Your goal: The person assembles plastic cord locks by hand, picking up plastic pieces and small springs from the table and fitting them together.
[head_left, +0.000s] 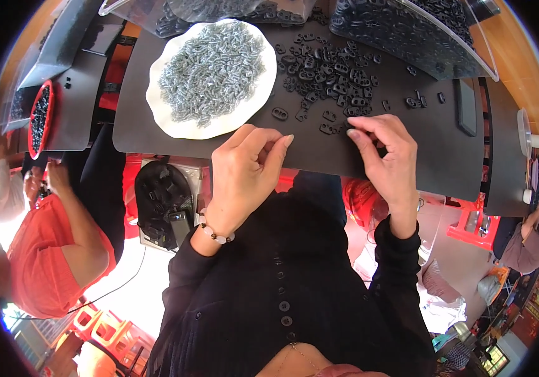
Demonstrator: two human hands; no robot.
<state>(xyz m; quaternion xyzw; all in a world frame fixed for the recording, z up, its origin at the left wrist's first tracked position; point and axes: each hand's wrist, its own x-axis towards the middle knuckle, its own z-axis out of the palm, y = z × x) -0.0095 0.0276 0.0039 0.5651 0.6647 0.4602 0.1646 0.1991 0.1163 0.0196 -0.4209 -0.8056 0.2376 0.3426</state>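
Note:
My left hand (248, 168) is closed in a pinch in front of the white scalloped plate (156, 100); whatever its fingertips hold is too small to make out. On that plate lies a heap of small metal springs (213, 72). Thumb and forefinger of my right hand (390, 147) close on a small black plastic piece (349, 123) at the near edge of a loose pile. The pile is made of black two-holed plastic parts (332, 72), which look like cord-lock pieces. A single part (279, 114) lies between the plate and my right hand.
Clear bins of black parts (401, 41) stand along the back of the dark table (319, 154). A flat dark rectangular object (466, 110) lies at right. A person in a red shirt (56, 257) works at left beside a red-rimmed tray (41, 119). Red stools (476, 226) stand beyond.

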